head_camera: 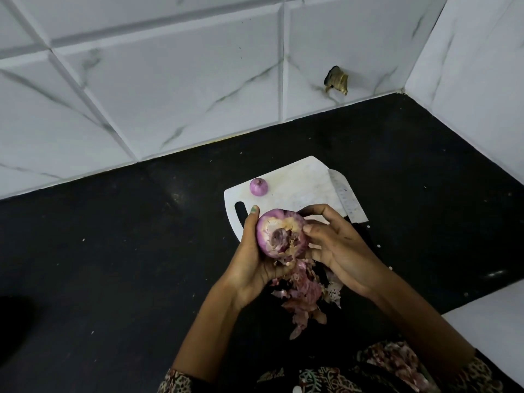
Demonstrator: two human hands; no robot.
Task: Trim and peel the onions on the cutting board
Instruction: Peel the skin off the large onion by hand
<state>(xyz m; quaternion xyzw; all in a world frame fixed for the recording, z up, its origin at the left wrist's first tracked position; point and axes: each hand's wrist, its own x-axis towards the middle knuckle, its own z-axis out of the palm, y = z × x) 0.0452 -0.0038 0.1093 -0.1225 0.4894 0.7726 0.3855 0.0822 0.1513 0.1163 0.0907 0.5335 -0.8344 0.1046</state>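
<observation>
Left hand (pixel 249 251) cupped around big red onion (pixel 280 234), right hand (pixel 331 245) pinching skin at its edge; could slip, tearing flesh, given papery skin.

Both forearms enter from the near edge and converge toward centre. Left hand (pixel 252 251): palm turned up and inward, fingers curled under and behind the large purple-skinned round onion (pixel 280 236), thumb upright along its left side. Right hand (pixel 337 245): back of hand facing up, index finger arched over the far side, thumb tip pressed against the onion's right edge.
</observation>
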